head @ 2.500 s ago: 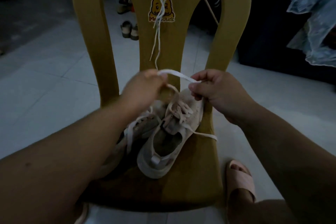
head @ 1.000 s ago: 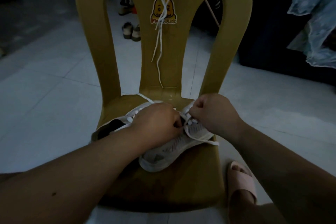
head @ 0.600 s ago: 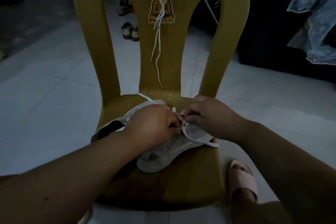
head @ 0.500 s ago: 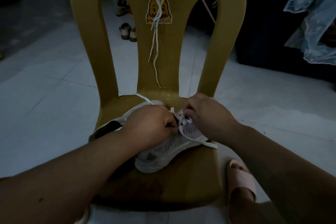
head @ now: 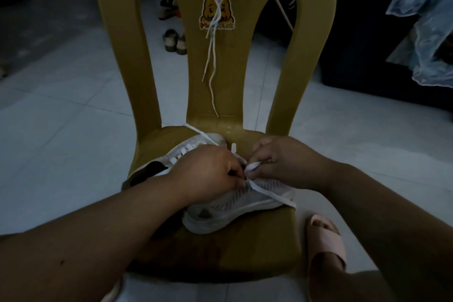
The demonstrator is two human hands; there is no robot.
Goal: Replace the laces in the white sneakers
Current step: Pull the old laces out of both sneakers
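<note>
Two sneakers sit on the seat of a yellow chair point(head: 306, 56). The near sneaker point(head: 232, 208) lies tipped on its side, sole edge toward the camera; its long axis runs across the seat, a bit diagonal; can't tell toe from heel. The far sneaker point(head: 186, 152) points its toe at the chair back.

Left grip point(head: 208, 174) is curled down onto the near sneaker at the eyelets; whether it also pinches lace, can't tell. Right grip point(head: 277, 162) pinches a bit of flat lace point(head: 272, 195), whose tail trails off the seat edge. Spare laces point(head: 213, 56) hang down the chair back.

Handling guess: the mesh upper looks soft and light, so it'll squash and roll; pin it by the eyelet row; the lace is limp, so take it right at the tip.
</note>
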